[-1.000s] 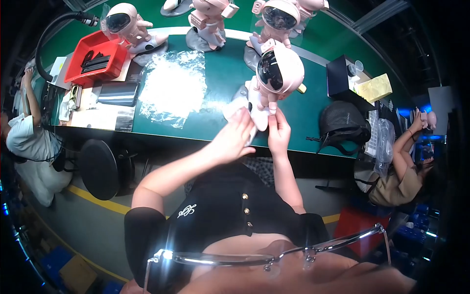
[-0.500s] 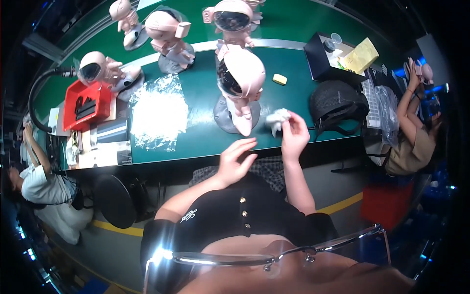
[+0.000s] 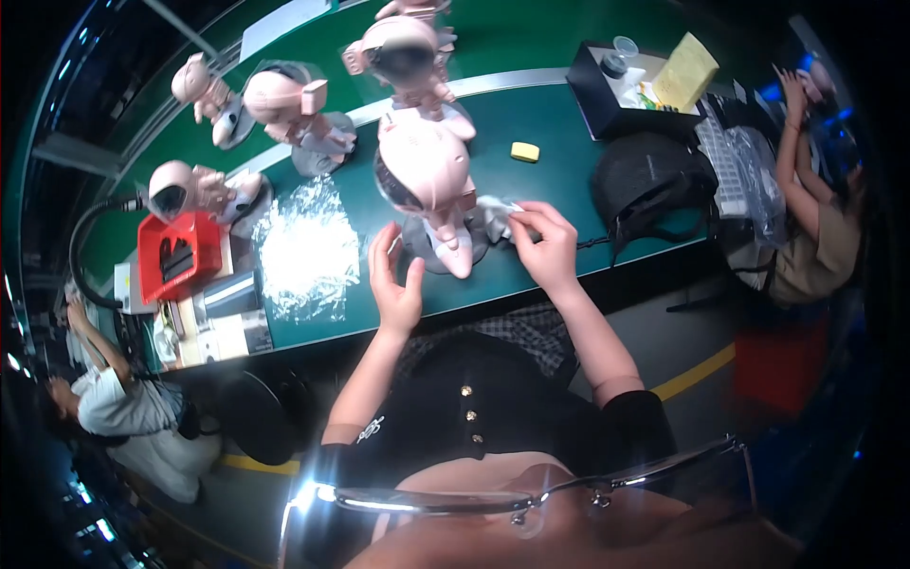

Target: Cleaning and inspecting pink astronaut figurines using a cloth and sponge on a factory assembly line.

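A pale pink astronaut figure (image 3: 431, 169) with a dark visor stands on a round grey base (image 3: 417, 245) before me on the green table. At the left of that base is my left hand (image 3: 394, 296), its thumb and fingers spread, holding nothing; whether the fingertips touch the base I cannot tell. My right hand (image 3: 547, 243) pinches a crumpled whitish cloth (image 3: 497, 220) between thumb and fingers, just right of the figure. The cloth hangs beside the base, close to it. Behind it lies a small yellow block (image 3: 524, 152).
More astronaut figures (image 3: 284, 100) stand at the back and left. Shiny clear plastic film (image 3: 308, 251) lies left of my hand, beyond it a red bin (image 3: 209, 248) with black parts. Right are a black bag (image 3: 649, 190) and a black box (image 3: 588, 100). People work at both sides.
My left hand has moved left and forward to the base's left side, its fingers opening wider. My right hand has brought the cloth closer to the figure. The whole view has shifted and tilted.
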